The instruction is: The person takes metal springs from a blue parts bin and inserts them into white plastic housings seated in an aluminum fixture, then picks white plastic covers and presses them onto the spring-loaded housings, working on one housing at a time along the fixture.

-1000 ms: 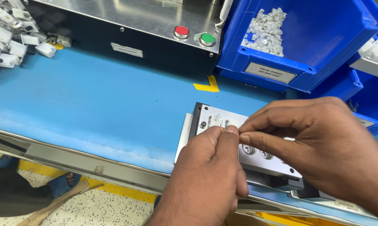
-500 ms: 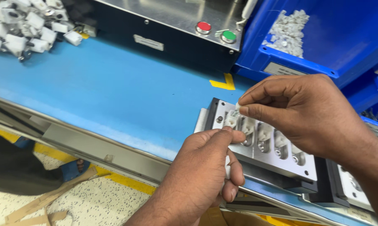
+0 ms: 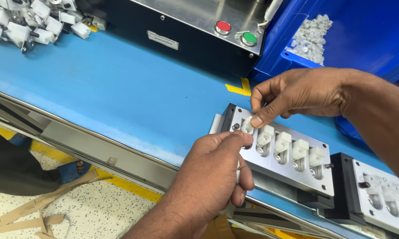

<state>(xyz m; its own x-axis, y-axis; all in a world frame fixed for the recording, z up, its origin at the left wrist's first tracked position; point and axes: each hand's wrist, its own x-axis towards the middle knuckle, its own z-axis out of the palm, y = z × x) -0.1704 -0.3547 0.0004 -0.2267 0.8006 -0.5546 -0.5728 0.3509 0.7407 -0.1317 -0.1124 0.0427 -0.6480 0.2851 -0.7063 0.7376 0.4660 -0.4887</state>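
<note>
A metal fixture plate [image 3: 292, 172] lies on the blue table [image 3: 120, 84], with several small white plastic parts [image 3: 282, 141] seated in a row of slots. My right hand [image 3: 301, 93] reaches in from the right. Its thumb and forefinger pinch a white plastic part [image 3: 248, 125] at the plate's leftmost slot. My left hand [image 3: 212, 172] comes up from below with curled fingers. Its fingertips touch the plate just beside that slot, and a sliver of a white part [image 3: 238, 173] shows between its fingers.
A second fixture plate [image 3: 380, 194] sits to the right behind a black block [image 3: 341, 186]. Behind are a steel machine with a red button [image 3: 223, 27] and a green button [image 3: 249, 39], a blue bin [image 3: 367, 40] of white parts, and a pile of white parts [image 3: 27, 20] at top left.
My right hand has lifted off the plate and now pinches at the leftmost slot, uncovering the row of seated parts. My left hand stays at the plate's left end.
</note>
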